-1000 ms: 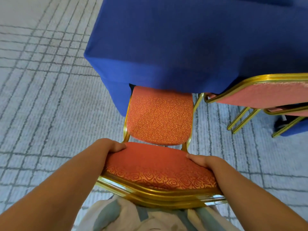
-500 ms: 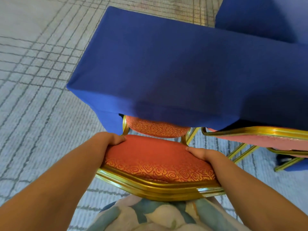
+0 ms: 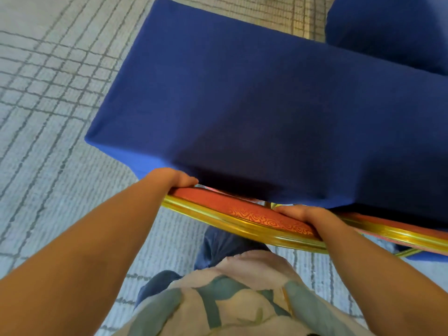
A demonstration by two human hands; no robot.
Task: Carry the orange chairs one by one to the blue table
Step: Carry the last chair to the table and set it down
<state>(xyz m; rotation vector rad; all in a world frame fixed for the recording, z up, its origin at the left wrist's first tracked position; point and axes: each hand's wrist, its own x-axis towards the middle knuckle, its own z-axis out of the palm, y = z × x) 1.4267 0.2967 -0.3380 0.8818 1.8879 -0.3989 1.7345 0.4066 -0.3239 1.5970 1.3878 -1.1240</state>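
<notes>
An orange chair [image 3: 244, 213] with a gold frame stands right in front of me, its seat hidden under the blue table [image 3: 254, 105]. Only the top of its padded backrest shows below the table's near edge. My left hand [image 3: 173, 179] grips the backrest's left corner. My right hand [image 3: 299, 213] grips its right side. A second orange chair [image 3: 397, 232] with a gold rim sits just to the right, also tucked under the blue cloth.
Grey carpet [image 3: 48, 117] with a dark grid pattern covers the floor to the left and behind me. Another blue-covered table [image 3: 392, 30] stands at the far right. My legs and light shirt [image 3: 225, 299] fill the bottom of the view.
The chair has slid forward under the blue table; its seat, visible before, is now hidden. Both hands stayed on the backrest and moved forward with it.
</notes>
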